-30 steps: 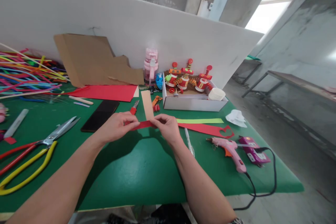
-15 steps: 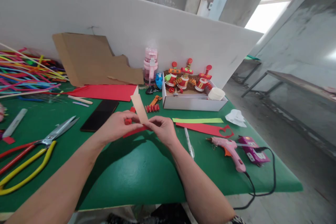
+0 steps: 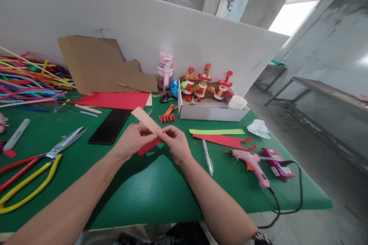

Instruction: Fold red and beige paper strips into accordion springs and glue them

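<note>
Both hands meet over the middle of the green table. My left hand (image 3: pixel 137 138) pinches a paper strip with a pale tan face (image 3: pixel 146 120) and a red part (image 3: pixel 149 146) that hangs below the fingers. Close beside it, my right hand (image 3: pixel 176 143) has thumb and fingers closed on the strip's right end, where the two parts meet. The tan part slants up to the left. Just beyond the hands lies a red pleated paper strip (image 3: pixel 167 118) with an orange piece (image 3: pixel 173 108).
Large scissors (image 3: pixel 51 155) and a black phone (image 3: pixel 109 127) lie left. A white box (image 3: pixel 212 113) holds red paper figures. To the right are a pen (image 3: pixel 207 157), red paper strip (image 3: pixel 218 141), pink glue gun (image 3: pixel 251 162) with a cable, and purple box (image 3: pixel 277 164).
The tan part of the strip has tipped down to the left from a steeper angle. Both hands stay close together and have shifted only slightly.
</note>
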Available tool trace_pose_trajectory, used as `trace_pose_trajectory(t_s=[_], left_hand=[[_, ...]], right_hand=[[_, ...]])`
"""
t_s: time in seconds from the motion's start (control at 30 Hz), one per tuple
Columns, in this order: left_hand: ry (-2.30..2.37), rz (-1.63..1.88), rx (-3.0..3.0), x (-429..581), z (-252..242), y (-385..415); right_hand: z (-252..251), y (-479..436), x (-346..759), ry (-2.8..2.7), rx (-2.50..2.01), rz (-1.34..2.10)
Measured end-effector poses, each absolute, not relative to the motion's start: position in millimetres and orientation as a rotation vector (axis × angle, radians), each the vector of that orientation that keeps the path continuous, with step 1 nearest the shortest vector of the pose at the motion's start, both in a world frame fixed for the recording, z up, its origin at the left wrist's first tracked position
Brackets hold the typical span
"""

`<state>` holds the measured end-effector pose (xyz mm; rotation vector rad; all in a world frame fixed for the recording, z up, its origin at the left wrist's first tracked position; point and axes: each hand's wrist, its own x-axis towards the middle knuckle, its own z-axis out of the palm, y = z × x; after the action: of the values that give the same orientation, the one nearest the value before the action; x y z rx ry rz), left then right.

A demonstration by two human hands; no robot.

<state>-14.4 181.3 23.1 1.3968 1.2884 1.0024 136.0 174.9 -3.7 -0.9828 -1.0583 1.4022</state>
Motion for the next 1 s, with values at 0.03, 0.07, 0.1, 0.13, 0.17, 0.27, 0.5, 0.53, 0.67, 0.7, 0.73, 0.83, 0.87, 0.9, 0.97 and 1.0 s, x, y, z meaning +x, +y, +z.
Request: trace_pose_trajectory(t_s=[0.03,0.07,0.1,0.13,0.17,0.27,0.5,0.53,0.67,0.7,0.73,0.83,0.87,0.9,0.97,1.0], left_hand=[[1.283,0.997,1.421,-13.7,22.1,180.9],[1.277,0.994,1.429,-13.8,21.3,180.7],[1.268,0.991,1.413,-14.4,20.7,180.8],[1.258,0.995,1.374,-15.4,20.2,181.3],[1.25,1.005,1.318,-16.7,19.9,182.0],[1.237,1.071,1.16,-20.4,19.4,185.0],[1.205,1.054,1.151,-16.8,20.2,184.9],[1.191,1.043,1.142,-16.0,20.2,184.3],[1.167,1.028,1.083,-16.9,20.1,184.4],[1.175,1.037,1.075,-18.0,20.1,184.9],[1.186,1.046,1.073,-19.3,20.2,185.6],[1.211,1.047,1.103,-22.6,20.4,186.6],[1.215,1.033,1.119,-23.2,20.5,186.5],[1.216,1.015,1.134,-23.5,20.5,186.2],[1.221,0.981,1.157,-23.7,20.5,185.5],[1.226,0.972,1.168,-23.9,20.6,185.2]], right_hand=[[-4.5,175.3,136.1,-1.051,-0.986,1.39],[-4.9,176.0,136.8,-1.06,-0.99,1.374],[-4.8,176.9,137.8,-1.073,-0.995,1.357],[-4.3,177.8,139.0,-1.077,-0.999,1.348],[-3.5,178.6,140.2,-1.065,-1.005,1.351],[-0.3,179.0,141.9,-0.997,-1.021,1.447],[-4.2,173.2,131.7,-1.135,-1.053,1.414],[-5.3,173.2,131.1,-1.135,-1.053,1.406],[-4.4,175.3,136.0,-1.128,-1.023,1.496],[-2.8,175.9,138.7,-1.137,-1.01,1.543],[-0.9,176.4,141.5,-1.147,-1.0,1.581],[3.5,177.7,148.2,-1.131,-0.988,1.588],[4.0,178.0,149.3,-1.119,-0.993,1.561],[4.0,178.3,149.8,-1.116,-1.001,1.533],[3.3,178.5,149.6,-1.129,-1.029,1.48],[3.0,178.4,149.3,-1.135,-1.043,1.456]])
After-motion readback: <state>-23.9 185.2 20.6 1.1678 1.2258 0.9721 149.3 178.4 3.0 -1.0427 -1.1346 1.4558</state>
